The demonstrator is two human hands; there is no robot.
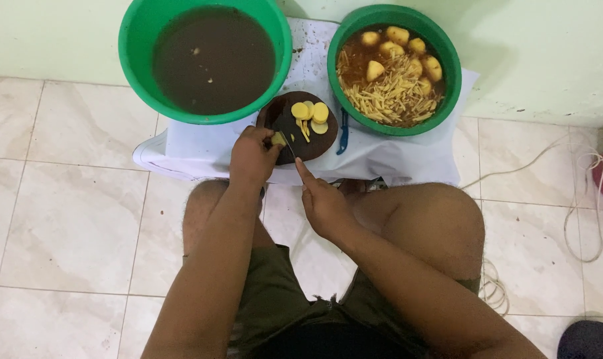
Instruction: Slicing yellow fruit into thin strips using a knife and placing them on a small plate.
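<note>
The left hand (pixel 251 156) has its fingers clamped on a potato piece (pixel 278 139) at the board's (pixel 278 113) 7 o'clock edge. The right hand (pixel 323 203) grips a knife (pixel 287 143). The piece looks firm, wet and probably slippery; best pinned by its uncut end.

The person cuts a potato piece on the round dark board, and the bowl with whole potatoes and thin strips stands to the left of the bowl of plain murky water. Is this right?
Not quite. In the head view the bowl with potatoes and strips stands to the right of the water bowl, not the left. The rest holds: the left hand steadies a potato piece on the round dark board, and the right hand holds the knife.
</note>
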